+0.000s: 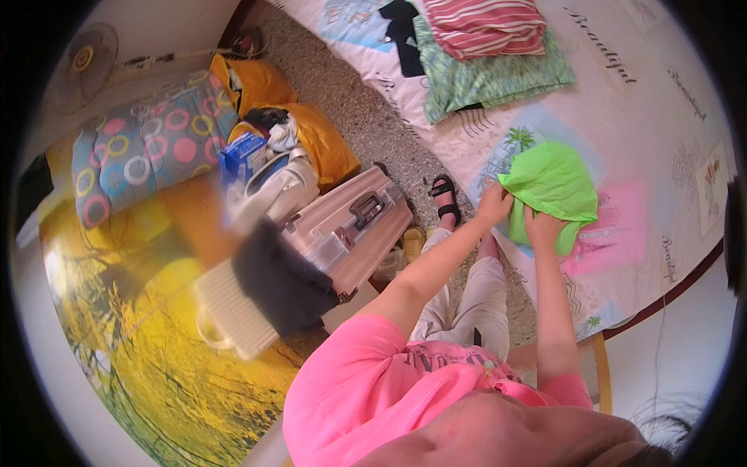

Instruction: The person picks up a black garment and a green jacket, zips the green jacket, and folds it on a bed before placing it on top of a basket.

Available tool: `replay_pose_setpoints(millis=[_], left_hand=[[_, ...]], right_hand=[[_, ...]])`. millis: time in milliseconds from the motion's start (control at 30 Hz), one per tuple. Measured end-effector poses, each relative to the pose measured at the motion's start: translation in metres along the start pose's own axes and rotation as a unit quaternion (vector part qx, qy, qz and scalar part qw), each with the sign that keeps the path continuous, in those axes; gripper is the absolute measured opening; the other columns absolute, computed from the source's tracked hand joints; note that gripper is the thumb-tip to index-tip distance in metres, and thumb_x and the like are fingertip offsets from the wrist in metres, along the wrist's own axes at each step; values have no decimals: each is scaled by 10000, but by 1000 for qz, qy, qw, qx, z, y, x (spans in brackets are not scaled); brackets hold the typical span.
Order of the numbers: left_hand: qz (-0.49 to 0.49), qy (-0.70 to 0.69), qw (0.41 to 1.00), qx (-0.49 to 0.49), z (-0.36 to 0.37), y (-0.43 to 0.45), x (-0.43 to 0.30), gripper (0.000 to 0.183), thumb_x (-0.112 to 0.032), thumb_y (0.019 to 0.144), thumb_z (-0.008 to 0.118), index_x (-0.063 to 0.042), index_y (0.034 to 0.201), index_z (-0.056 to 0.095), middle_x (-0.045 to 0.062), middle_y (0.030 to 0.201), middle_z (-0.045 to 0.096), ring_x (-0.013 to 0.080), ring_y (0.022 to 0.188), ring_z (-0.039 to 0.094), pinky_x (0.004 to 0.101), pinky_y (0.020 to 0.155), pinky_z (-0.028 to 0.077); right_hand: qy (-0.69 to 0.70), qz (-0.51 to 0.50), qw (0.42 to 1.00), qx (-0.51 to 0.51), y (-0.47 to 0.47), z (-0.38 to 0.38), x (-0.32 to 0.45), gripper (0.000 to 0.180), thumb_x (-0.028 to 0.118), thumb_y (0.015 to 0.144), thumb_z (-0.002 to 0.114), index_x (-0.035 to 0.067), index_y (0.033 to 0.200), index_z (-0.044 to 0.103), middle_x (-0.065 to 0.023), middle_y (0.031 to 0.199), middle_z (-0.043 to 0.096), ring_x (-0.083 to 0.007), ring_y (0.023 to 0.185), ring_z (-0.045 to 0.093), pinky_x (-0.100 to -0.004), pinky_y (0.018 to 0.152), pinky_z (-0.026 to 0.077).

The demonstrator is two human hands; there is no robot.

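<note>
A bright green piece of thin fabric (551,175) lies bunched on the printed bedsheet (653,146). At its left edge, my left hand (495,201) pinches a corner between thumb and fingers. My right hand (543,226) is at the near side of the cloth, its fingertips hidden under a green fold, so its grip cannot be made out. Farther up the bed, a folded red-and-white striped cloth (487,26) rests on a green patterned folded cloth or pillow (496,76). A black garment (404,41) lies beside them on the left.
Left of my legs stands a pink suitcase (356,222) with a dark cloth (283,277) over its near end. Beyond are orange bags (324,143) with mixed items, a circle-patterned folded quilt (154,140) and a fan (84,61). Speckled floor (350,87) separates them from the bed.
</note>
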State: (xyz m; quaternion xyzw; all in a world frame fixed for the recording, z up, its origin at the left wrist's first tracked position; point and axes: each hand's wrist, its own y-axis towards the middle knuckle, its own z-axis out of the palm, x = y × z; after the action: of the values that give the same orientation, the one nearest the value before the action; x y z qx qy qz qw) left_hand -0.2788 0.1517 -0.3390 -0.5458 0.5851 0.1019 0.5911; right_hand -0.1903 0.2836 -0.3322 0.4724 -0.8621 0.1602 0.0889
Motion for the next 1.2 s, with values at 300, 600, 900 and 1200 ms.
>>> replay_pose_setpoints(millis=[300,600,900,1200], left_hand=[[-15,-159,967,-198,29,10,-24,177,-178,797,605,-25,878,565,129,816,600,260,774,580,357,712,456],[208,168,962,-53,-23,-59,-55,178,-227,794,587,-53,755,582,135,724,495,338,704,493,431,630,395],[311,120,942,30,47,-28,-69,251,-267,725,633,-25,681,582,133,835,490,316,839,491,398,702,415],[91,95,991,17,23,-25,-54,332,-309,685,686,-13,798,583,167,869,528,331,873,537,402,762,445]], right_hand=[[-30,-12,999,11,7,-4,7,620,473,822,520,116,1319,419,-168,1402,318,-371,1307,231,-606,1007,105],[105,-117,986,60,15,0,3,546,403,850,511,106,1302,436,-190,1392,319,-390,1269,287,-484,1030,214],[-110,71,989,64,-8,-19,-67,508,327,872,502,60,1297,425,-207,1363,345,-364,1231,349,-466,999,285],[76,128,965,215,-105,-75,-168,530,283,882,535,-39,1281,400,-237,1245,473,-336,1098,507,-367,965,366]])
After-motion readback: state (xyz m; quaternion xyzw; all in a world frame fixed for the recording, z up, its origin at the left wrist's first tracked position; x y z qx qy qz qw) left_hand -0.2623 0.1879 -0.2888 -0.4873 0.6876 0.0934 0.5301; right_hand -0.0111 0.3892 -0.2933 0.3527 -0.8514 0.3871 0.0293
